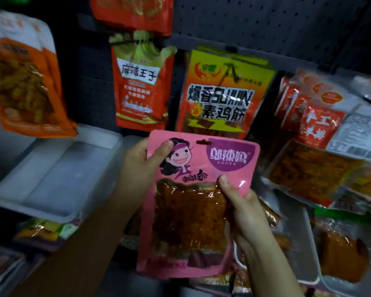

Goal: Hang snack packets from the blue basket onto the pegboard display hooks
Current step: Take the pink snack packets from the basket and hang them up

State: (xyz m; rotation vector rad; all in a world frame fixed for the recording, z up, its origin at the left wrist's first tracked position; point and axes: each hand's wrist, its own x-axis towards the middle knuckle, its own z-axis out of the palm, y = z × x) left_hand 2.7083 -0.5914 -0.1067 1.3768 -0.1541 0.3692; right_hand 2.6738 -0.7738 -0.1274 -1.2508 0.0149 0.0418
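Observation:
I hold a pink snack packet (193, 202) upright in front of the dark pegboard (266, 24); it has a cartoon face and a hang hole at its top. My left hand (139, 168) grips its upper left edge, thumb on the front. My right hand (244, 209) pinches its right edge, thumb on the front near the window. The packet sits just below a hanging yellow-orange packet (221, 93). An orange-red packet (139, 82) hangs from a hook to the left. The blue basket is not in view.
Orange packets (24, 82) hang at far left and red-white ones (321, 129) at the right. A white tray (51, 174) sits on the shelf at lower left. More packets lie in trays (341, 254) at lower right. Another orange packet (133, 11) hangs at the top.

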